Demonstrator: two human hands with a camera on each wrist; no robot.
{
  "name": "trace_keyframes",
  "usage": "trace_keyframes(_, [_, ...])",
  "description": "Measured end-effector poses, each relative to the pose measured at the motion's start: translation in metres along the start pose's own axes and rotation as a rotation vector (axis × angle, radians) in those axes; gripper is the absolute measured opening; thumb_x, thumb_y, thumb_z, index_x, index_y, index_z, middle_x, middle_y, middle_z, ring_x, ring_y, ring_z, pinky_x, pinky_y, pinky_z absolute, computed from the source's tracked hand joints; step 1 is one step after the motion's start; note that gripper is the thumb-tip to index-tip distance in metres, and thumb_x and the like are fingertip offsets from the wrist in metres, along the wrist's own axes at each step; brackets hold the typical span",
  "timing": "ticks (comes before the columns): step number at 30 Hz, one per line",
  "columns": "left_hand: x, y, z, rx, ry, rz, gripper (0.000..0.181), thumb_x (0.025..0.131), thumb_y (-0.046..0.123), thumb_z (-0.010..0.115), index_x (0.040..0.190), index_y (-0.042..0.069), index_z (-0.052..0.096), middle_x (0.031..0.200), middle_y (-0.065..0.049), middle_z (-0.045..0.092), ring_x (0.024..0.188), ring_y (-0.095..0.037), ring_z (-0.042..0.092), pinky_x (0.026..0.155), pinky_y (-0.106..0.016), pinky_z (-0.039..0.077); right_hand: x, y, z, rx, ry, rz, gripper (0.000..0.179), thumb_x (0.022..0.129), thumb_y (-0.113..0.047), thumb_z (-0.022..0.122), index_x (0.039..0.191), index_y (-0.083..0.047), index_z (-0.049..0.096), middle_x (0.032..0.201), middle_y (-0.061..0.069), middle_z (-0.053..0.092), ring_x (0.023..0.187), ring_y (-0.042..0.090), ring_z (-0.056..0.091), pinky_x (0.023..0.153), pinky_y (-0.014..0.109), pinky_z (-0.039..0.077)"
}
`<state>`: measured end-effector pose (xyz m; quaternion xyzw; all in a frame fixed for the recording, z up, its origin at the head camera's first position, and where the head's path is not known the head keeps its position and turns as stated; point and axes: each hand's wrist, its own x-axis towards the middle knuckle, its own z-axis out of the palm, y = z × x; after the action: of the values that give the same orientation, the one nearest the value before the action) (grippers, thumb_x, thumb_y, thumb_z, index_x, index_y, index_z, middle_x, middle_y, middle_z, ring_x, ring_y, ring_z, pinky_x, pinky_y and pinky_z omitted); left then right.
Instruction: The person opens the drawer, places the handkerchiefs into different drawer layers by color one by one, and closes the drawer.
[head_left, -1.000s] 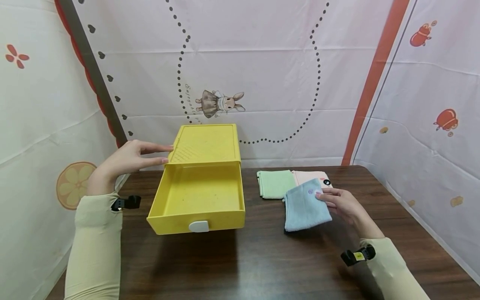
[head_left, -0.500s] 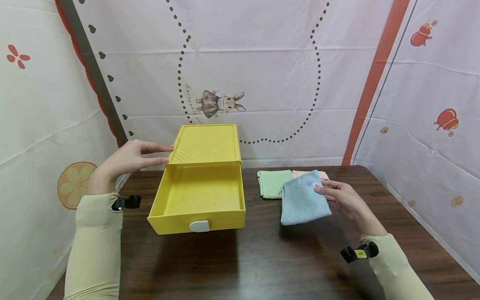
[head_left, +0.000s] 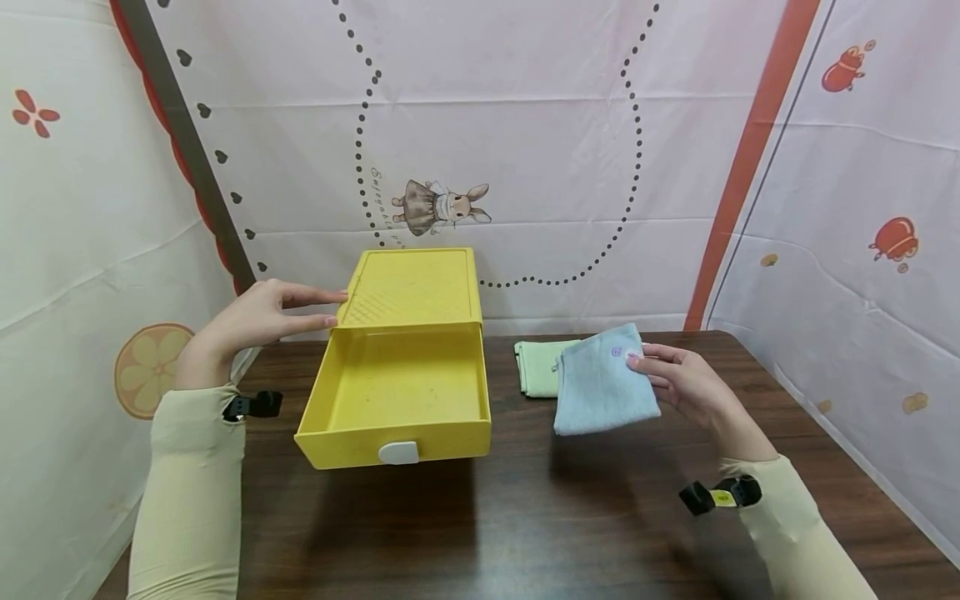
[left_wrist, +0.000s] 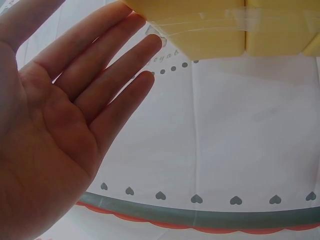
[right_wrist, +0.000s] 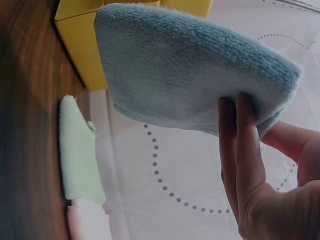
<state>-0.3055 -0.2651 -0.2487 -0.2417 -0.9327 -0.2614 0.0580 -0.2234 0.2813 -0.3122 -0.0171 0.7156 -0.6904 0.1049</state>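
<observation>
My right hand pinches a folded light-blue towel by its right edge, thumb on the near face, and holds it above the table. In the right wrist view two fingers press the towel's other side. With fingers fairly straight, my left hand touches the left side of a yellow drawer box. Its drawer, pulled out toward me, has a white knob and nothing inside. Behind the blue towel lies a folded green towel, partly covered. A pink towel shows only in the right wrist view.
The dark wooden table carries the box and towels. A white printed cloth hangs behind it, and more cloth rises at the left and right sides.
My right hand has lifted the blue towel upward and slightly left, and it now hides the pink towel and more of the green one in the head view. The left hand stays put.
</observation>
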Motion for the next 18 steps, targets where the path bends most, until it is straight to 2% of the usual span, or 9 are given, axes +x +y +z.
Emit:
trace_keyframes(7, [0.000, 0.002, -0.001, -0.003, -0.005, -0.007, 0.044, 0.082, 0.049, 0.069, 0.122, 0.031, 0.066, 0.122, 0.000, 0.066, 0.111, -0.024, 0.061, 0.089, -0.052, 0.050, -0.002, -0.011, 0.004, 0.017, -0.007, -0.025, 0.026, 0.094, -0.017, 0.060, 0.115, -0.006, 0.051, 0.089, -0.005, 0.069, 0.079, 0.007, 0.067, 0.071, 0.024, 0.056])
trace_keyframes(18, [0.000, 0.001, -0.001, -0.014, -0.011, -0.008, 0.043, 0.083, 0.048, 0.069, 0.121, 0.031, 0.066, 0.120, 0.000, 0.066, 0.111, -0.023, 0.061, 0.088, -0.050, 0.050, -0.003, -0.024, 0.011, -0.005, -0.045, -0.077, 0.031, 0.095, -0.017, 0.059, 0.120, -0.003, 0.049, 0.094, -0.004, 0.067, 0.082, 0.007, 0.066, 0.075, 0.023, 0.056])
